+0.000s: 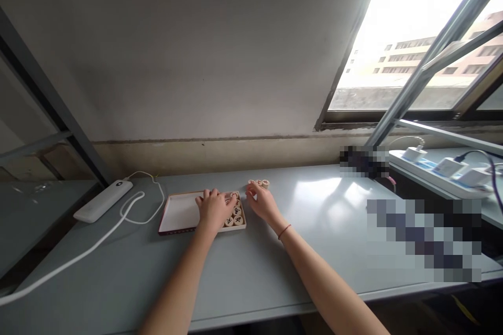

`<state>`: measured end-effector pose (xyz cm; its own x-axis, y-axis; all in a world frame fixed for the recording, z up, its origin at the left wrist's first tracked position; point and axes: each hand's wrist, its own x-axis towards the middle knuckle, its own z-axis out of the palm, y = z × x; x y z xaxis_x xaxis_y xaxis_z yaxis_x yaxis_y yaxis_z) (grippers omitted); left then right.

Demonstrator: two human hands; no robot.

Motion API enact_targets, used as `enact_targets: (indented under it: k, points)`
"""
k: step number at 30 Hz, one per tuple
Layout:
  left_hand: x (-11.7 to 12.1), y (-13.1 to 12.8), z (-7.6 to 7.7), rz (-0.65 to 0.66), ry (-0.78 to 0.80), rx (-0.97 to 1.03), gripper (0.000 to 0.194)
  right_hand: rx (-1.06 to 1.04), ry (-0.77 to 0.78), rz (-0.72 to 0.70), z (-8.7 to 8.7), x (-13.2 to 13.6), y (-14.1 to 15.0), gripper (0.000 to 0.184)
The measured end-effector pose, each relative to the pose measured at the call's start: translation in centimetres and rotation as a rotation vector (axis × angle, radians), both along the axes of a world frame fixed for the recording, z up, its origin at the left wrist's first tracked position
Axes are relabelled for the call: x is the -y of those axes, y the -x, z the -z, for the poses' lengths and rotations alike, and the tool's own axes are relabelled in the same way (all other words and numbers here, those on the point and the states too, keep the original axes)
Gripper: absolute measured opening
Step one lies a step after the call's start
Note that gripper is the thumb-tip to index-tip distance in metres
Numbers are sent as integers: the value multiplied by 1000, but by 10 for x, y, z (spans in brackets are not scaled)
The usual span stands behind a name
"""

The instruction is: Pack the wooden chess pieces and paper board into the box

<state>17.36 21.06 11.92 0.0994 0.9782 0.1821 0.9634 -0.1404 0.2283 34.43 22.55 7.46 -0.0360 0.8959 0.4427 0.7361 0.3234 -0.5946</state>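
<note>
A shallow rectangular box (183, 211) lies on the desk, its left part bare and white inside. Round wooden Chinese chess pieces (237, 220) with dark characters fill its right end. My left hand (214, 209) rests over the middle of the box, fingers spread and bent, the thumb reaching toward the pieces. It hides part of the box and some pieces. Just right of the box, my right hand (262, 201) is at a short row of more pieces (265, 183), its fingers loosely curled and apart. The fingertips overlap the left end of that row; whether they touch it I cannot tell.
A white power bank (104, 201) with a white cable (94, 247) lies on the grey desk (243, 277) at left. A power strip (432, 167) with plugged-in chargers sits at right beyond a metal frame (416, 84). Blurred items lie on the desk's right side. The wall closes the back.
</note>
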Motion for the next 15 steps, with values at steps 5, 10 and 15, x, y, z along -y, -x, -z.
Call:
enact_targets:
  k: [5,10,15]
  points:
    - [-3,-8,6,23,35,-20,47,30,66,-63,1,3,15,17]
    - [-7,-11,17,75,-47,58,44,46,33,-64,-1,5,15,16]
    - [-11,-11,21,51,-65,157,34,60,46,-74,-4,8,17,16]
